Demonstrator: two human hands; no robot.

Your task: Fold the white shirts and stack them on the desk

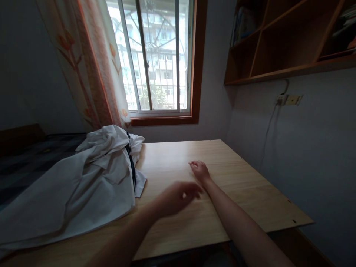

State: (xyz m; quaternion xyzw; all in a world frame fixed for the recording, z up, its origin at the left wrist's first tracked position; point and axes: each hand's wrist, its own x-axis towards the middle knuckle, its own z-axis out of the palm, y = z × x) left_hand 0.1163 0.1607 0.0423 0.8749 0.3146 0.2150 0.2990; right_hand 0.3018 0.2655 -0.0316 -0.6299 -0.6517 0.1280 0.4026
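On the wooden board top, my right hand (199, 170) rests with its fingers curled in, and nothing shows in it. My left hand (178, 198) hovers nearer to me over the same surface, just left of my right forearm. It is blurred by motion; its fingers bend loosely apart from the thumb, with a gap between them and no object visible. To the left lies a crumpled white cloth garment (102, 178) with a dark stripe, apart from both hands. The pale wooden tabletop (244, 189) extends under both arms.
A dark checked bed surface (25, 167) lies at the left. Behind are a flowered curtain (91, 66) and a barred window (158, 55). A wooden wall shelf (289, 44) hangs at the upper right, above a wall socket (292, 99) with a hanging cord (267, 129).
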